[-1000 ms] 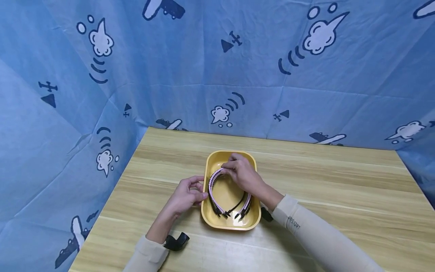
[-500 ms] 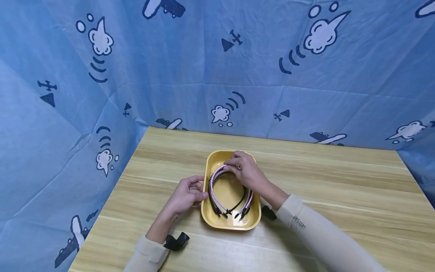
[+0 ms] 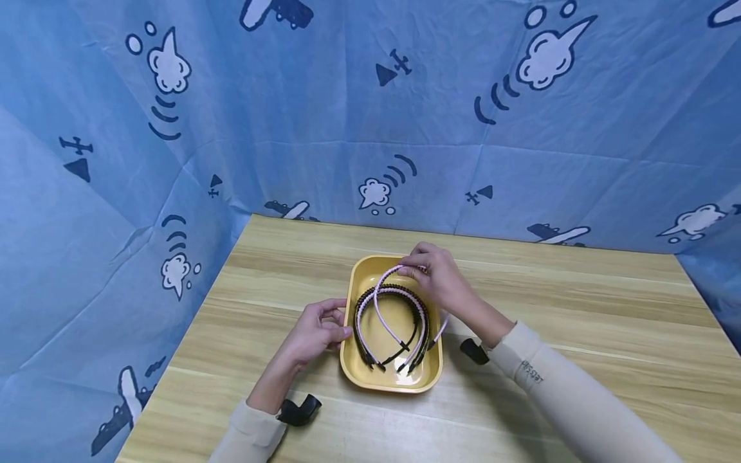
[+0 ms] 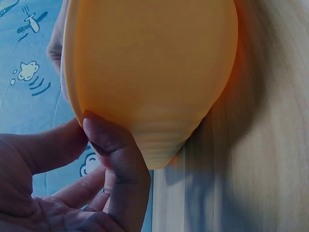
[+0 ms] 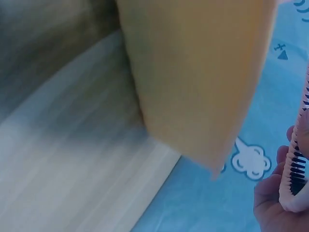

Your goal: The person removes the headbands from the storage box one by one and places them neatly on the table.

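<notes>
A yellow plastic basin (image 3: 386, 388) stands on the wooden table. My left hand (image 3: 315, 331) pinches its left rim between thumb and fingers; the left wrist view shows the thumb (image 4: 116, 145) against the outer wall. Above the basin's right side, my right hand (image 3: 437, 273) holds a pink headband (image 3: 380, 314) by the top of its arc. In the right wrist view, the dark toothed inner side of this headband (image 5: 285, 193) shows beside the fingers. Several other headbands lie nested in the basin, among them a black one (image 3: 415, 297) and a pink one (image 3: 360, 321). Their tips are dark.
The wood-grain table (image 3: 550, 308) spreads out on both sides of the basin. A blue cloth (image 3: 324, 96) printed with planes and clouds hangs behind the table and on its left. Each wrist carries a black camera mount (image 3: 300, 410).
My right hand has risen and moved right and away from me, drawing one pink headband up from the nested ones. The left hand has stayed on the rim.
</notes>
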`<move>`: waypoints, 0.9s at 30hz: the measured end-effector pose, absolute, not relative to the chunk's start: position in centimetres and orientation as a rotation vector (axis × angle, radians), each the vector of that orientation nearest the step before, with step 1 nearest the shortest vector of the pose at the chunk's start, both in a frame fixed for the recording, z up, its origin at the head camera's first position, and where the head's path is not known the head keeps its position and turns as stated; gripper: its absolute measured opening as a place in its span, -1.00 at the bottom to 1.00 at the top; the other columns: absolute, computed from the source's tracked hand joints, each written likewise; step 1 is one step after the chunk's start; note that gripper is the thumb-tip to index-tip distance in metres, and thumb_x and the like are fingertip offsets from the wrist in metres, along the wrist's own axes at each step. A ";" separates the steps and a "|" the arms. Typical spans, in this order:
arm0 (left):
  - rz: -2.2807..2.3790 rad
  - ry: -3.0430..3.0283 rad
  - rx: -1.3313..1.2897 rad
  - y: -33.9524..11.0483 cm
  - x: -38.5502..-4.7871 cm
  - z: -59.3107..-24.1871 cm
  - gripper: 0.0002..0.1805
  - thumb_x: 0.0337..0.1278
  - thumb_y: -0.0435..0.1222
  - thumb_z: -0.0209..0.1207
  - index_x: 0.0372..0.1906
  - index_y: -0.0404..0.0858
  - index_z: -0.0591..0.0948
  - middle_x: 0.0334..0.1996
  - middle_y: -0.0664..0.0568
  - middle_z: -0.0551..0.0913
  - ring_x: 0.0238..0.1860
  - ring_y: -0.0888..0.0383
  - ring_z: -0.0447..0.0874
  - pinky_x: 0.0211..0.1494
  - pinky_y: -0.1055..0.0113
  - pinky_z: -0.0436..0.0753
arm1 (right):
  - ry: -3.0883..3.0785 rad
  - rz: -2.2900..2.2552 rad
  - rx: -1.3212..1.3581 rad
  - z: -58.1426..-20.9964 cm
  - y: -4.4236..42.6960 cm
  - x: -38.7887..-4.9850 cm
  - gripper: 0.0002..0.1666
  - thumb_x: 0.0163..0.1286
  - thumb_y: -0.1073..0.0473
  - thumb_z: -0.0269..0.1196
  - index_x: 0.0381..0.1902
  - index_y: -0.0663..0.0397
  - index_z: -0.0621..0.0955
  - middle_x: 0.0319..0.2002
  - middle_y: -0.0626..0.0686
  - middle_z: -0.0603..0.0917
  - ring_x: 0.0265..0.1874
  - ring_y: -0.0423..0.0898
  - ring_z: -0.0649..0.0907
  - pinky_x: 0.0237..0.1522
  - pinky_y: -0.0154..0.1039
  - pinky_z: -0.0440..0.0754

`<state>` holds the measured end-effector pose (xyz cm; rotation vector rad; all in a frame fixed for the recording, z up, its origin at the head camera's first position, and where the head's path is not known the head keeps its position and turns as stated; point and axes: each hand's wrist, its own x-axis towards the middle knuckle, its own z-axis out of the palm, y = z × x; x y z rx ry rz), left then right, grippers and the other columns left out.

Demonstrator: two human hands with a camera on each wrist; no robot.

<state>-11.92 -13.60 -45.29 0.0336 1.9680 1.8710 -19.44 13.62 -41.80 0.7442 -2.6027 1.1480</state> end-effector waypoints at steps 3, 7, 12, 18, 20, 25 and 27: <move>1.865 1.974 0.039 -13.6 -11.9 -45.2 -0.26 0.15 -0.62 0.25 0.47 -0.58 0.33 -0.18 -0.11 0.56 -0.43 0.25 0.65 -0.40 0.49 0.70 | -2.596 1.129 0.751 -41.5 14.5 -19.7 -0.88 0.33 0.30 0.45 -0.20 0.22 0.84 -0.32 0.10 0.72 -0.33 -0.04 0.64 -0.30 -0.27 0.64; 1.862 1.977 0.045 -13.6 -11.9 -45.2 -0.26 0.15 -0.61 0.26 0.47 -0.58 0.34 -0.19 -0.09 0.56 -0.43 0.25 0.65 -0.39 0.49 0.71 | -2.593 1.119 0.733 -41.4 15.6 -20.0 -0.88 0.32 0.32 0.45 -0.20 0.23 0.84 -0.31 0.11 0.73 -0.35 -0.06 0.63 -0.34 -0.31 0.62; 1.865 1.975 0.045 -13.6 -11.9 -45.2 -0.26 0.15 -0.62 0.26 0.47 -0.59 0.34 -0.20 -0.08 0.55 -0.43 0.26 0.66 -0.40 0.48 0.71 | -2.621 1.099 0.703 -41.2 17.0 -20.3 -0.87 0.33 0.34 0.45 -0.17 0.23 0.84 -0.30 0.11 0.73 -0.36 -0.08 0.62 -0.37 -0.35 0.62; 1.871 1.962 0.045 -13.7 -11.9 -45.3 -0.26 0.15 -0.61 0.26 0.48 -0.59 0.32 -0.21 -0.04 0.53 -0.43 0.28 0.64 -0.40 0.49 0.70 | -2.669 1.107 0.638 -41.1 18.5 -20.6 -0.84 0.36 0.32 0.43 -0.12 0.24 0.83 -0.27 0.11 0.71 -0.40 -0.11 0.57 -0.46 -0.40 0.56; 1.872 1.959 0.040 -13.7 -11.9 -45.3 -0.26 0.16 -0.61 0.26 0.48 -0.58 0.32 -0.21 -0.03 0.53 -0.43 0.28 0.64 -0.39 0.49 0.70 | -2.677 1.105 0.611 -41.1 19.1 -20.6 -0.83 0.36 0.32 0.43 -0.11 0.24 0.82 -0.28 0.11 0.70 -0.40 -0.10 0.54 -0.47 -0.39 0.52; 1.867 1.957 0.032 -13.7 -11.9 -45.3 -0.26 0.19 -0.62 0.25 0.49 -0.57 0.32 -0.21 -0.02 0.52 -0.42 0.28 0.65 -0.38 0.49 0.70 | -2.673 1.087 0.580 -41.3 20.5 -20.9 -0.84 0.36 0.32 0.43 -0.12 0.24 0.83 -0.30 0.11 0.68 -0.42 -0.10 0.50 -0.48 -0.38 0.48; 1.866 1.958 0.032 -13.7 -11.9 -45.3 -0.27 0.19 -0.62 0.25 0.49 -0.57 0.32 -0.22 -0.02 0.52 -0.41 0.29 0.65 -0.38 0.49 0.70 | -2.668 1.078 0.576 -41.3 20.9 -21.0 -0.84 0.36 0.32 0.43 -0.13 0.24 0.83 -0.31 0.12 0.68 -0.43 -0.11 0.49 -0.48 -0.38 0.47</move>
